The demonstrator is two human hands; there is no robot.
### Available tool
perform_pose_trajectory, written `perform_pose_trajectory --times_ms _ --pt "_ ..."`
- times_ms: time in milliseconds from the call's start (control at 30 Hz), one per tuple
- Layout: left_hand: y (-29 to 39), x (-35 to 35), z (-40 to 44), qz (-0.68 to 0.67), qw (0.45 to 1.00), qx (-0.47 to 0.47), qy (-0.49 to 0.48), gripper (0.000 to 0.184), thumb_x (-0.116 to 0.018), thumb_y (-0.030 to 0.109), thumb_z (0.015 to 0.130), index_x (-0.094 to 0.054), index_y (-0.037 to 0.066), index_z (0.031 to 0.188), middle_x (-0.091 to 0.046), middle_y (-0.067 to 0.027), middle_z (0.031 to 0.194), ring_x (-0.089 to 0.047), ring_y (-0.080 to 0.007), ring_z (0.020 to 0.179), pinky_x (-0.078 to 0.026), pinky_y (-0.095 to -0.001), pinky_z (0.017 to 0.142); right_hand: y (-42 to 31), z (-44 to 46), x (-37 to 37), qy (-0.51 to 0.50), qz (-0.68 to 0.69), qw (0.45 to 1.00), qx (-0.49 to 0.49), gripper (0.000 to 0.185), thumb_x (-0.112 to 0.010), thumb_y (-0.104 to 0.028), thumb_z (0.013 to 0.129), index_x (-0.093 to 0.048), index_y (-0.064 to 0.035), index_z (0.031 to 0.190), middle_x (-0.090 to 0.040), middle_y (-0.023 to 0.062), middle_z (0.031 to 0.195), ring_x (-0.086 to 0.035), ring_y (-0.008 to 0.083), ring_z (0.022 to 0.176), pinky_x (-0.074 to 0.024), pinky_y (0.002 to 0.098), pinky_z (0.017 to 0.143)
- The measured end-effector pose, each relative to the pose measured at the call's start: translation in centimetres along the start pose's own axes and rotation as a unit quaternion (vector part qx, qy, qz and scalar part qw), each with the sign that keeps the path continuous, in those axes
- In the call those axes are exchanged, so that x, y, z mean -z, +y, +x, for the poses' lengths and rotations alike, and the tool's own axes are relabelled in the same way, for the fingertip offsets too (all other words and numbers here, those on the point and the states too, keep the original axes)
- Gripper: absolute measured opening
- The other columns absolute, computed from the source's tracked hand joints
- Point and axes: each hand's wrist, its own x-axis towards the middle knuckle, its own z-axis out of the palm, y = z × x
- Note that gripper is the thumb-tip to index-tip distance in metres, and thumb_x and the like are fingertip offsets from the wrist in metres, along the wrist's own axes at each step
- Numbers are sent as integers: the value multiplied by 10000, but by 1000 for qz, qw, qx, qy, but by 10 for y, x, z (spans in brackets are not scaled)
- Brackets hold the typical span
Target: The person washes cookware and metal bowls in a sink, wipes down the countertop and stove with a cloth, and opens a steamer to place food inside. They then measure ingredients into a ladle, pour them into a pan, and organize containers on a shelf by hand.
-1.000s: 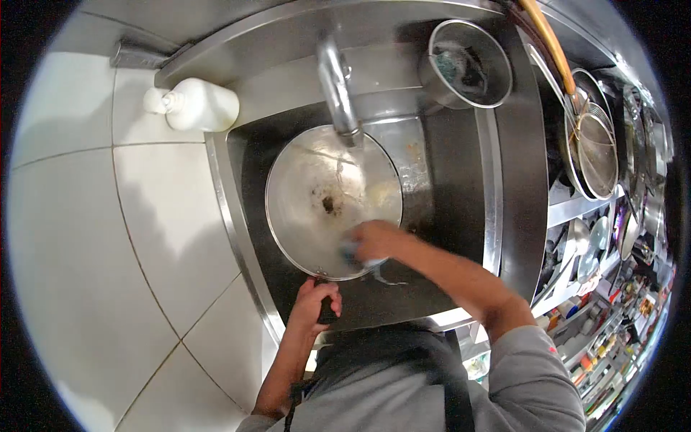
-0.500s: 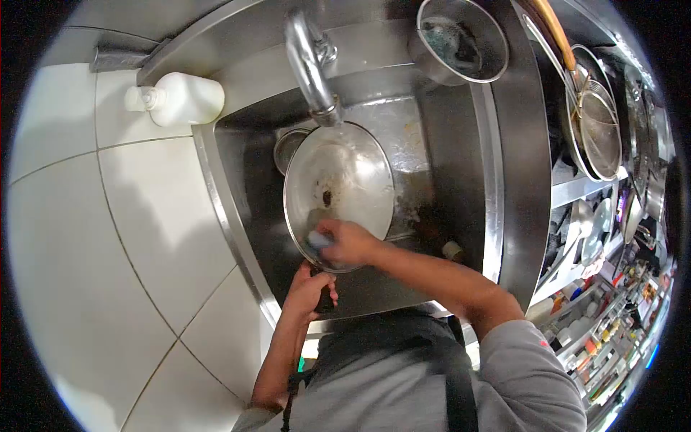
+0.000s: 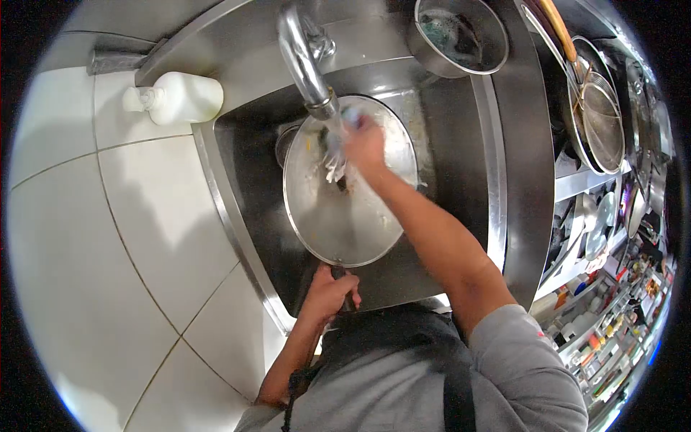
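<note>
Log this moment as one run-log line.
left hand: gripping handle of pan | right hand: inside pan, blurred, bluish item at fingers | faucet: over pan | white bottle: left of sink

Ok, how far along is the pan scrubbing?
Looks midway. Done: round silver metal pan set under curved chrome tap, near half mostly free of dark marks. In hand: left hand holds the dark handle; right hand works a blurred bluish scrubber near the far rim. Remaining, probably: dark brown patch near the centre, pale specks, then a rinse.

No readable text or labels anywhere
</note>
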Motion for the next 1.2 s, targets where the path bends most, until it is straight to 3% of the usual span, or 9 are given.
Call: perform_pose_trajectory --times_ms 67,200,300,400,567,700,867,1000,1200 --pt "7 -6 0 -10 1000 29 -2 421 -633 0 846 -445 -28 1222 -599 -105 800 -612 -211 539 -530 -367 498 -6 16 -2 90 -10 995 -43 351 -658 -277 863 -663 27 1038 -688 278 856 -690 427 829 -559 491 765" --pt "-5 -5 15 2 1000 -21 5 365 -641 22 858 -470 -24 1177 -594 -92 719 -602 -211 525 -524 -360 503 -7 -53 -9 -239 -133 953 132 327 -685 -275 828 -701 -15 1027 -708 249 902 -703 390 846 -549 489 796" --pt "21 7 3 -87 996 -12 25 342 -640 46 859 -497 -35 1159 -589 -88 674 -578 -212 506 -514 -354 506 -15 -89 34 -564 -220 792 82 298 -720 -253 776 -744 -86 1023 -727 226 986 -714 365 930 -558 473 857" --pt "-3 43 7 -219 974 1 -61 348 -627 43 881 -474 -8 1190 -593 -80 669 -602 -198 524 -525 -351 481 2 -61 74 -460 -513 720 83 323 -733 -216 792 -767 -29 1053 -754 203 1057 -732 339 1018 -573 446 894" --pt "3 -4 -7 -35 998 43 9 310 -653 68 833 -540 -16 1110 -598 -104 692 -597 -215 544 -526 -374 511 39 12 41 -100 -391 896 183 354 -654 -207 849 -619 -4 1137 -675 248 1093 -687 437 999 -570 498 871" --pt "1 -4 33 -2 999 42 2 245 -646 121 843 -559 13 1045 -605 -103 682 -607 -212 568 -514 -376 528 -2 -53 7 -274 -85 951 116 454 -735 -237 762 -648 -37 1159 -700 219 1068 -684 399 1015 -547 464 885" --pt "27 39 53 -133 987 7 -93 114 -664 76 848 -572 33 898 -598 -73 653 -609 -180 514 -514 -331 459 30 -69 74 -528 -393 742 125 479 -754 -204 765 -657 -69 1214 -701 193 1098 -689 364 1052 -548 446 893" --pt "38 23 32 -110 989 30 -99 93 -664 82 854 -579 43 857 -600 -69 651 -609 -179 517 -509 -323 461 66 -13 107 -227 -542 798 136 421 -757 -139 775 -639 -85 1176 -670 204 1106 -656 375 1120 -543 469 892" --pt "34 -15 44 -63 994 47 -79 143 -677 140 874 -580 57 809 -592 -65 652 -584 -182 518 -482 -332 479 18 -70 55 -264 -186 942 89 416 -746 -197 799 -626 -65 1175 -670 211 1143 -664 397 1082 -527 474 916"
